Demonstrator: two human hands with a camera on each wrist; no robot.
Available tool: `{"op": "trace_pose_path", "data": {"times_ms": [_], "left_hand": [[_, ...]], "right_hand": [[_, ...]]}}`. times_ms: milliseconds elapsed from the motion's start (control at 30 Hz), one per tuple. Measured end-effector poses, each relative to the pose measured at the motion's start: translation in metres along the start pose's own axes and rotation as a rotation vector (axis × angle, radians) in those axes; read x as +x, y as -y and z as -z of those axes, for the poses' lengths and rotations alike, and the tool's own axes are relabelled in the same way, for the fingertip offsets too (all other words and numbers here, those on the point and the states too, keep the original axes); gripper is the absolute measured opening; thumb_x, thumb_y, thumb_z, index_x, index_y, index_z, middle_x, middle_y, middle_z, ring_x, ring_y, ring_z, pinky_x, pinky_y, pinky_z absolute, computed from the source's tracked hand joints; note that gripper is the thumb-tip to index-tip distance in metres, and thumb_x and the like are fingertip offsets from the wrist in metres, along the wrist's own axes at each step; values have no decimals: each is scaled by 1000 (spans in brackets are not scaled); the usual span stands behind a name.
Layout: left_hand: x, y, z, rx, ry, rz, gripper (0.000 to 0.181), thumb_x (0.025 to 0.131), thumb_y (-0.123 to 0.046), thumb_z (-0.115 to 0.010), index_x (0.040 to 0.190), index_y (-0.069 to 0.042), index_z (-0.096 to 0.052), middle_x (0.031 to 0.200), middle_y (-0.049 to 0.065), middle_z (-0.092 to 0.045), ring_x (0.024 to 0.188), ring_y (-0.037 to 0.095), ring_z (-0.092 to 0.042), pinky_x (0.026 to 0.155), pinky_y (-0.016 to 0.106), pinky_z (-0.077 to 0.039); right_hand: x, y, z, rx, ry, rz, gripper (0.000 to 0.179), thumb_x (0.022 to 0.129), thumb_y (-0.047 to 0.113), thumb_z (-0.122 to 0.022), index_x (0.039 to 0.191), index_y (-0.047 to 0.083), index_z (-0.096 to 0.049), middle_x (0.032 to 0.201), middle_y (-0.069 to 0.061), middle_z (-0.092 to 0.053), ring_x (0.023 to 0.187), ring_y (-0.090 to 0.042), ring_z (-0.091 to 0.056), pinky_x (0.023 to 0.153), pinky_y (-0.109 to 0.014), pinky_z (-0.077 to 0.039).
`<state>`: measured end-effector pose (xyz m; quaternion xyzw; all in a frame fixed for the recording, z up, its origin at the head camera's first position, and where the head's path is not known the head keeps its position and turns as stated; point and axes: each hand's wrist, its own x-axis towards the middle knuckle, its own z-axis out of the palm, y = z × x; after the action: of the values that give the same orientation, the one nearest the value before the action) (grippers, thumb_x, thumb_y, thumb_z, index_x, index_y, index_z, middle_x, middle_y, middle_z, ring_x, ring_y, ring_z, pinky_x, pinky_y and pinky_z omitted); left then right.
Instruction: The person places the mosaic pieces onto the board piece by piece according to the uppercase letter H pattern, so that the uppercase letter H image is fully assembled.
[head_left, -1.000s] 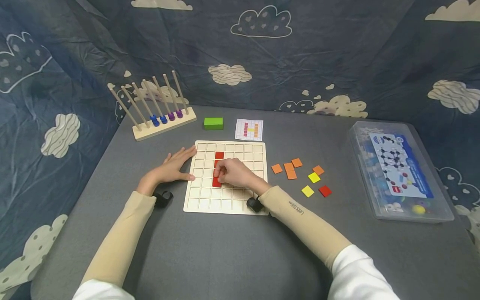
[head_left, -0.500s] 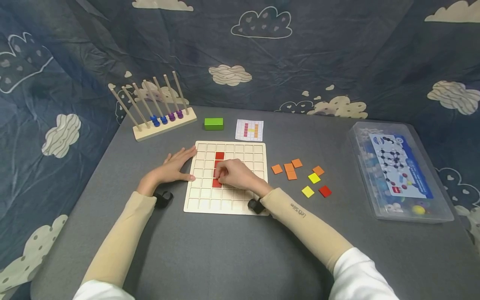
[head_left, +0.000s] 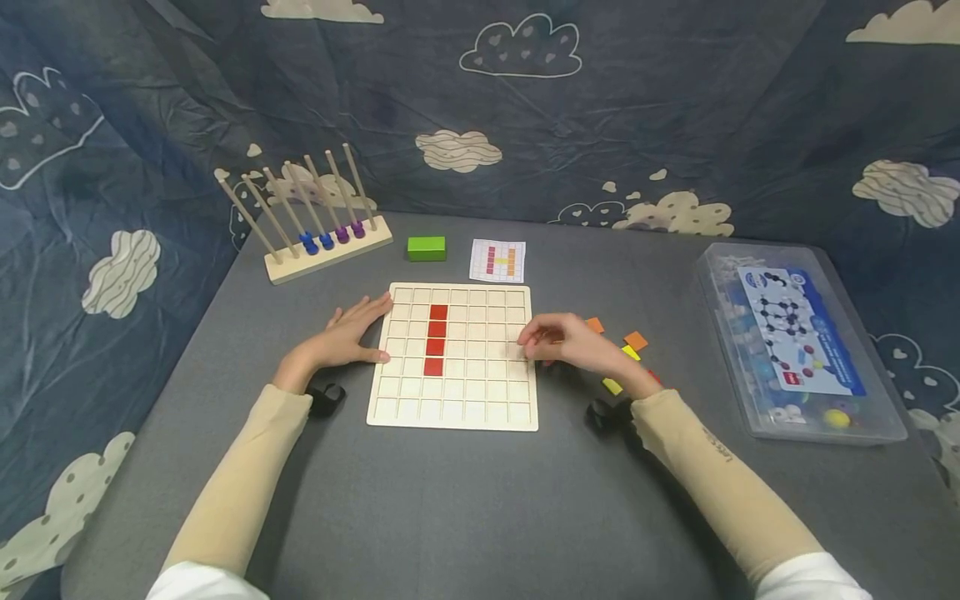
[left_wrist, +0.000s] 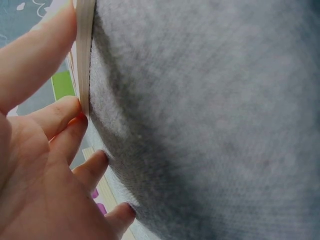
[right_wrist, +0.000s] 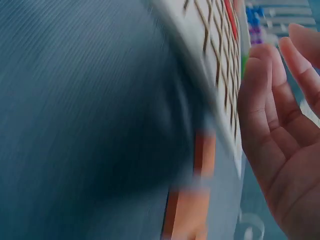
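A pale wooden grid board [head_left: 480,408] lies on the grey table. Several red square tiles [head_left: 433,367] form one column in its cells. My left hand [head_left: 341,337] rests at the board's left edge with fingers spread; its thumb and fingertips touch the edge in the left wrist view. Over the board's right edge hovers my right hand [head_left: 573,342], fingers loosely bent, with nothing between them in the right wrist view. Loose orange tiles [head_left: 636,341] and yellow tiles [head_left: 612,386] lie beneath and beside it. A red tile and some orange ones are partly or wholly hidden by this hand.
Behind the board are a green block [head_left: 427,248] and a pattern card [head_left: 497,260] with coloured squares. A wooden peg rack [head_left: 330,250] with blue and purple beads stands back left. A clear plastic box [head_left: 806,342] sits at the right.
My right hand has left the red tile column and moved right, to the board's right edge near the loose tiles. The red column is now uncovered. My left hand has stayed put.
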<state>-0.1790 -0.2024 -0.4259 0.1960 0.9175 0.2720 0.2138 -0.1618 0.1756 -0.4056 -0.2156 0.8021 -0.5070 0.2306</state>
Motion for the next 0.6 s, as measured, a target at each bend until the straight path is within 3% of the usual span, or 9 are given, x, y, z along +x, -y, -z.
{"op": "trace_pose_path", "data": {"times_ms": [267, 433, 600], "left_hand": [[1, 1, -1, 0, 5, 7, 94, 85, -34, -72, 153, -3, -14, 158, 18, -7, 143, 38, 4, 107, 61, 8], [0, 1, 0, -1, 5, -4, 94, 85, -34, -72, 153, -2, -14, 158, 17, -6, 143, 38, 4, 107, 61, 8], [0, 1, 0, -1, 2, -7, 94, 85, -33, -72, 152, -2, -13, 158, 18, -6, 143, 38, 4, 107, 61, 8]], "right_hand": [[-62, -24, 46, 3, -135, -141, 27, 93, 13, -63, 111, -7, -60, 104, -23, -63, 89, -30, -62, 75, -40, -54], [-96, -36, 64, -4, -196, -179, 31, 95, 17, -61, 115, -6, -58, 112, -23, -60, 93, -23, -62, 77, -32, -53], [-118, -45, 72, -12, -242, -178, 32, 96, 17, -60, 117, -7, -56, 111, -19, -61, 93, -18, -63, 77, -32, -54]]}}
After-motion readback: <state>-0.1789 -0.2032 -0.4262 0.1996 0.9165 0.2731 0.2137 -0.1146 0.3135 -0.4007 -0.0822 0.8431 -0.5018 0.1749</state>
